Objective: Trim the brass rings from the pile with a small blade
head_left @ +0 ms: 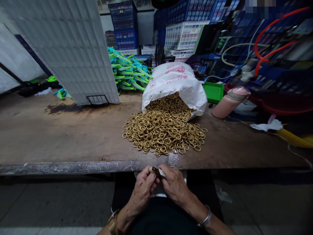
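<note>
Just off the front edge of the table, my left hand (143, 183) is closed, with its thumb and fingertips pinching the end of a small dark brown strip-like piece (157, 173). From the other side my right hand (174, 183) grips the same piece, thumb on top. Something pale shows beside the piece under the right thumb; its exact kind I cannot make out. Beyond my hands lies a heap of brass-coloured rings (163, 133) on the wooden table (73, 137). The rings spill from the mouth of a white woven sack (171, 78) lying on its side.
A tall grey panel (80, 49) stands at the left on the table. Behind it are bundled green and turquoise pieces (130, 71). A pink bottle (228, 102), a green tray (213, 92) and red hoses (259, 49) are at the right. Stacked crates (183, 34) fill the back.
</note>
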The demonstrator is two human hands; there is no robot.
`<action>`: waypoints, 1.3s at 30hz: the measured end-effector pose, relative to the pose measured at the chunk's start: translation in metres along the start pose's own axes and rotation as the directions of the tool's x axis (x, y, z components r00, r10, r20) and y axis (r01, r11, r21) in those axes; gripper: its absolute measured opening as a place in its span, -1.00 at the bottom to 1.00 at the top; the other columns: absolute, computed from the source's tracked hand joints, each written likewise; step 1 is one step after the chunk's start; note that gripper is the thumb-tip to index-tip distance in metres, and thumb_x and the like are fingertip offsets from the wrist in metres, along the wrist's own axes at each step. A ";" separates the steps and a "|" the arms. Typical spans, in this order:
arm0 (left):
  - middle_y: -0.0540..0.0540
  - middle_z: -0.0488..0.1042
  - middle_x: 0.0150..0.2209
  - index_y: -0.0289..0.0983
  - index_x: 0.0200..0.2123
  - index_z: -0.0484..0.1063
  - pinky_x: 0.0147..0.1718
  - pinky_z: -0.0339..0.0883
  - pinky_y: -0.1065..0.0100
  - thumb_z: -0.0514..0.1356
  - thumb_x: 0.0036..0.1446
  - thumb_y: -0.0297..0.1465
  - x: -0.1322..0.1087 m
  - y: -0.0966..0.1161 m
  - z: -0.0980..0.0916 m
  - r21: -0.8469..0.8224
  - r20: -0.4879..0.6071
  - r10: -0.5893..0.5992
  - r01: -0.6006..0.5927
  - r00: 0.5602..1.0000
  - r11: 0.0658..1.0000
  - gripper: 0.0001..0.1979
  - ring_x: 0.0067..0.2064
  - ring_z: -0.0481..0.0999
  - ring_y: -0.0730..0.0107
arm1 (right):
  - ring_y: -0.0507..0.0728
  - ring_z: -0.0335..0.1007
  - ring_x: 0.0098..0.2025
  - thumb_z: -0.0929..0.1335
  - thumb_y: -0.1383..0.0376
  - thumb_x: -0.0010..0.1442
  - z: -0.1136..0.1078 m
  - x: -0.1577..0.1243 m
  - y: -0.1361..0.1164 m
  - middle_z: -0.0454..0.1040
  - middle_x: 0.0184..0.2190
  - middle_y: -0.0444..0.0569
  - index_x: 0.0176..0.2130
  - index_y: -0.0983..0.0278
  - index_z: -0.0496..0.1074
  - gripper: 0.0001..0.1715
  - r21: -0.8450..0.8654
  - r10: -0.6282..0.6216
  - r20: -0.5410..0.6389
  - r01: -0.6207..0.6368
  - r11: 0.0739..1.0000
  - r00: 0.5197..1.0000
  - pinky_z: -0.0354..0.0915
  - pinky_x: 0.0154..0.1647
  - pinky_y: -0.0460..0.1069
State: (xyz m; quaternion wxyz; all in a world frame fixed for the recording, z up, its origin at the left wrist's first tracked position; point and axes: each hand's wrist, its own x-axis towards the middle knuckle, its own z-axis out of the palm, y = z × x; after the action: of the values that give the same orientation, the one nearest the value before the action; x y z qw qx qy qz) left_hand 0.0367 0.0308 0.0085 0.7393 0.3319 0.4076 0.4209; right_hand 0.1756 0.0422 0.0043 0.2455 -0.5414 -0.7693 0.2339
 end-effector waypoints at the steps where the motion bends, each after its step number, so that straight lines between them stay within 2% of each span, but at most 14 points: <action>1: 0.11 0.21 -0.55 -0.29 -0.40 0.22 -0.70 -0.22 0.52 0.09 0.11 -0.20 0.000 0.000 0.000 0.018 -0.004 0.000 0.001 1.000 1.000 -0.75 -0.66 -0.06 0.71 | 0.04 0.32 -0.47 0.15 0.50 -0.06 0.000 0.000 0.000 0.43 -0.50 -0.10 -0.39 0.25 0.31 -0.73 -0.019 -0.006 -0.001 0.006 1.000 1.000 0.09 -0.44 -0.11; 7: 0.15 0.05 -0.62 -0.28 -0.42 0.21 -0.68 -0.19 0.50 0.06 0.12 -0.18 0.000 -0.003 0.000 0.135 0.005 0.049 -0.049 0.999 0.990 -0.73 -0.64 -0.08 0.65 | 0.05 0.35 -0.45 0.14 0.51 -0.07 -0.002 0.000 -0.001 0.45 -0.50 -0.09 -0.39 0.25 0.28 -0.73 -0.054 -0.008 0.025 0.009 0.999 1.000 0.07 -0.45 -0.10; 11: 0.11 0.07 -0.58 -0.28 -0.46 0.19 -0.60 -0.05 0.49 0.04 0.14 -0.19 -0.005 0.000 0.003 0.262 0.009 0.181 -0.177 0.983 0.949 -0.72 -0.58 0.01 0.61 | 0.04 0.35 -0.45 0.15 0.48 0.00 -0.005 0.001 0.001 0.45 -0.50 -0.11 -0.38 0.24 0.26 -0.79 -0.026 -0.018 0.125 0.022 0.999 0.992 0.07 -0.46 -0.11; 14: 0.06 0.14 -0.54 -0.29 -0.50 0.21 -0.49 0.06 0.46 0.01 0.16 -0.21 -0.015 0.010 0.009 0.395 0.095 0.308 -0.320 0.946 0.861 -0.71 -0.49 0.13 0.55 | 0.05 0.34 -0.51 0.16 0.45 0.05 -0.007 0.003 0.008 0.43 -0.55 -0.12 -0.39 0.25 0.26 -0.84 -0.146 0.073 0.161 -0.050 0.988 0.984 0.00 -0.52 -0.10; 16: 0.02 0.20 -0.51 -0.30 -0.50 0.25 -0.45 0.09 0.45 0.01 0.16 -0.21 -0.019 0.016 0.014 0.415 0.163 0.305 -0.346 0.938 0.842 -0.70 -0.46 0.18 0.53 | 0.05 0.32 -0.55 0.15 0.43 0.09 -0.007 0.004 0.014 0.42 -0.59 -0.11 -0.39 0.25 0.27 -0.83 -0.239 0.140 0.118 -0.109 0.965 0.983 -0.04 -0.55 -0.08; 18: 0.04 0.20 -0.56 -0.30 -0.48 0.27 -0.56 0.06 0.48 0.02 0.14 -0.18 -0.020 0.019 0.016 0.330 0.155 0.209 -0.250 0.966 0.910 -0.69 -0.55 0.15 0.57 | 0.06 0.32 -0.55 0.14 0.41 0.11 -0.006 0.007 0.017 0.42 -0.59 -0.11 -0.38 0.25 0.28 -0.82 -0.273 0.151 0.051 -0.131 0.953 0.987 -0.05 -0.55 -0.07; 20: 0.09 0.15 -0.65 -0.30 -0.45 0.29 -0.68 -0.07 0.50 0.01 0.13 -0.14 -0.017 0.017 0.014 0.169 0.099 0.070 -0.086 0.993 0.982 -0.66 -0.65 0.05 0.62 | 0.06 0.33 -0.53 0.14 0.42 0.12 -0.004 0.012 0.018 0.43 -0.57 -0.11 -0.38 0.26 0.28 -0.81 -0.265 0.124 -0.016 -0.124 0.956 0.992 -0.03 -0.53 -0.07; 23: 0.11 0.12 -0.72 -0.33 -0.44 0.33 -0.72 -0.15 0.51 0.04 0.10 -0.13 -0.010 0.011 0.006 -0.039 0.015 -0.063 0.063 0.998 0.997 -0.64 -0.71 0.01 0.64 | 0.06 0.35 -0.47 0.14 0.45 0.11 0.002 0.026 0.019 0.45 -0.51 -0.09 -0.30 0.27 0.28 -0.79 -0.251 0.089 -0.111 -0.114 0.961 0.990 0.01 -0.49 -0.07; 25: 0.07 0.21 -0.69 -0.33 -0.47 0.32 -0.74 -0.14 0.52 0.09 0.05 -0.14 -0.008 0.010 0.000 -0.136 -0.036 -0.082 0.077 0.996 0.988 -0.66 -0.71 0.05 0.66 | 0.06 0.36 -0.44 0.16 0.45 0.11 0.006 0.036 0.020 0.47 -0.43 -0.07 -0.24 0.27 0.27 -0.79 -0.269 0.077 -0.141 -0.113 0.957 0.987 0.01 -0.48 -0.07; 28: 0.03 0.36 -0.55 -0.28 -0.44 0.29 -0.76 -0.14 0.55 0.19 -0.05 -0.18 -0.007 0.009 -0.010 -0.303 -0.060 -0.113 0.090 0.992 0.949 -0.72 -0.70 0.12 0.66 | 0.06 0.37 -0.43 0.21 0.42 0.13 0.014 0.046 0.020 0.48 -0.39 -0.07 -0.24 0.24 0.28 -0.82 -0.336 0.074 -0.139 -0.117 0.935 0.988 0.00 -0.47 -0.06; 31: 0.07 0.35 -0.56 -0.25 -0.37 0.32 -0.76 -0.14 0.58 0.27 -0.14 -0.23 -0.002 0.005 -0.021 -0.422 -0.017 -0.180 0.156 0.984 0.893 -0.71 -0.70 0.15 0.67 | 0.07 0.39 -0.40 0.21 0.43 0.14 0.019 0.050 0.019 0.49 -0.38 -0.07 -0.25 0.22 0.30 -0.83 -0.383 0.082 -0.144 -0.132 0.914 0.986 0.00 -0.45 -0.06; 33: 0.06 0.34 -0.57 -0.29 -0.47 0.34 -0.75 -0.12 0.59 0.30 -0.17 -0.25 0.004 0.001 -0.029 -0.480 0.014 -0.208 0.189 0.978 0.856 -0.73 -0.67 0.21 0.65 | 0.07 0.39 -0.41 0.20 0.46 0.14 0.019 0.052 0.017 0.50 -0.39 -0.08 -0.27 0.21 0.32 -0.80 -0.390 0.095 -0.143 -0.144 0.909 0.985 -0.01 -0.46 -0.05; 36: 0.00 0.38 -0.55 -0.34 -0.64 0.30 -0.70 0.00 0.58 0.32 -0.19 -0.27 0.013 -0.004 -0.036 -0.511 -0.001 -0.263 0.226 0.965 0.830 -0.69 -0.59 0.33 0.57 | 0.08 0.41 -0.42 0.18 0.48 0.12 0.017 0.054 0.017 0.50 -0.45 -0.12 -0.33 0.20 0.34 -0.76 -0.377 0.122 -0.123 -0.160 0.912 0.985 -0.02 -0.48 -0.04; 39: -0.06 0.42 -0.55 -0.37 -0.67 0.34 -0.58 0.15 0.51 0.37 -0.25 -0.30 0.022 -0.004 -0.038 -0.439 -0.050 -0.317 0.264 0.947 0.859 -0.69 -0.51 0.41 0.47 | 0.08 0.43 -0.40 0.18 0.52 0.08 0.015 0.056 0.021 0.51 -0.45 -0.15 -0.34 0.19 0.34 -0.72 -0.370 0.129 -0.120 -0.165 0.914 0.984 -0.02 -0.49 -0.05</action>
State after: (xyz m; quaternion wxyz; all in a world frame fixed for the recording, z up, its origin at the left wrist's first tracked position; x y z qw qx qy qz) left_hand 0.0115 0.0542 -0.0194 0.8228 0.0709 0.3949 0.4025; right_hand 0.1648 0.1006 -0.0136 0.1536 -0.6453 -0.7447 0.0735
